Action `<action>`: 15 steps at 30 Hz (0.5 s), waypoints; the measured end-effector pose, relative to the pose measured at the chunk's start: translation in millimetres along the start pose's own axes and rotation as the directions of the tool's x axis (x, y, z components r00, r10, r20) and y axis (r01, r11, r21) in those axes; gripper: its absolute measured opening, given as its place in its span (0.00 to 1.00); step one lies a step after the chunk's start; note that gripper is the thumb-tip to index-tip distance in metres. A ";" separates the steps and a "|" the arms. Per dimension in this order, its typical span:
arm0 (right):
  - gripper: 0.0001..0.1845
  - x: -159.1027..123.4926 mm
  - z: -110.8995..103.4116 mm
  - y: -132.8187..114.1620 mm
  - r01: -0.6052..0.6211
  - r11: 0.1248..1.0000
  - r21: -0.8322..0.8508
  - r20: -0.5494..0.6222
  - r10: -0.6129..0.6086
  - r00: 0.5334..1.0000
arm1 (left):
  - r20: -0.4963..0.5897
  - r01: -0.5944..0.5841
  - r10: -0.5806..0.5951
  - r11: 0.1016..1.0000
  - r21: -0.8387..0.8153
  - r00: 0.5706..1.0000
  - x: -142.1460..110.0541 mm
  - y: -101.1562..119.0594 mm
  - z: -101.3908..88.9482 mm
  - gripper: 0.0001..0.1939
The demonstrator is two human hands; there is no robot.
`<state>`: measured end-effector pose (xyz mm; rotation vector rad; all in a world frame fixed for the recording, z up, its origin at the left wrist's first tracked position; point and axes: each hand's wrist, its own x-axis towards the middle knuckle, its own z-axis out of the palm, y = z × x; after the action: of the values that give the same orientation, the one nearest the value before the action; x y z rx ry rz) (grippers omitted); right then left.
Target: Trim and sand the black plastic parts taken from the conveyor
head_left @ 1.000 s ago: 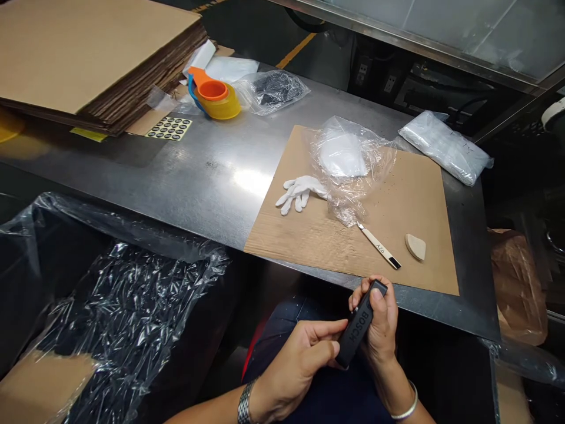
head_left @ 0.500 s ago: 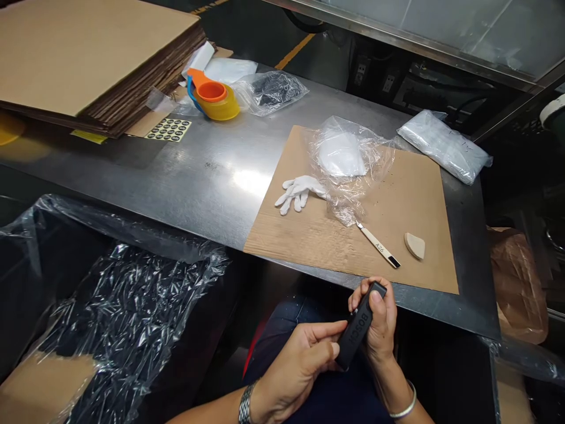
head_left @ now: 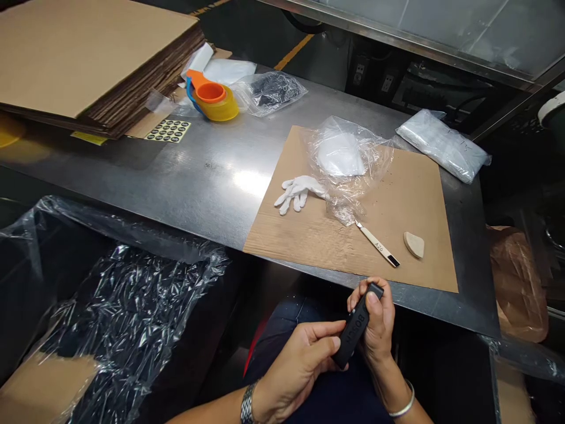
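Note:
A black oblong plastic part [head_left: 356, 327] with raised BOSCH lettering is held tilted between both hands, over my lap. My left hand [head_left: 304, 356] pinches its lower end between thumb and fingers. Around its upper end my right hand [head_left: 378, 315] is closed, the thumb lying along the top face. Just beyond the table edge a craft knife [head_left: 377, 243] marked A26 lies on a cardboard sheet [head_left: 304, 241]. To the right of the knife is a beige wedge-shaped pad [head_left: 414, 245]. A white glove [head_left: 300, 193] lies further left on the cardboard.
A clear plastic bag [head_left: 348, 159] with white sheets lies on the cardboard. Behind are a wrapped packet [head_left: 444, 144], a tape dispenser [head_left: 212, 97], a sticker sheet [head_left: 168, 131] and stacked cardboard [head_left: 97, 53]. At left stands a bin lined with shiny plastic film [head_left: 128, 318].
The black part has turned slightly in my hands and its lettered face is angled a little differently. Both hands keep their hold; the table items stay in place.

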<state>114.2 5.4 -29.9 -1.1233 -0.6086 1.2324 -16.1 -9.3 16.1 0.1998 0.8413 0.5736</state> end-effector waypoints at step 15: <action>0.11 -3.8 -0.1 1.2 0.048 0.995 -0.086 0.003 -0.048 0.999 | -0.073 0.025 -0.028 0.999 -0.043 0.997 0.2 -4.2 -2.4 0.18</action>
<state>112.7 1.7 -30.2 -1.1737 -0.6907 1.1746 -16.1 -12.8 12.8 0.1293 0.9007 0.5765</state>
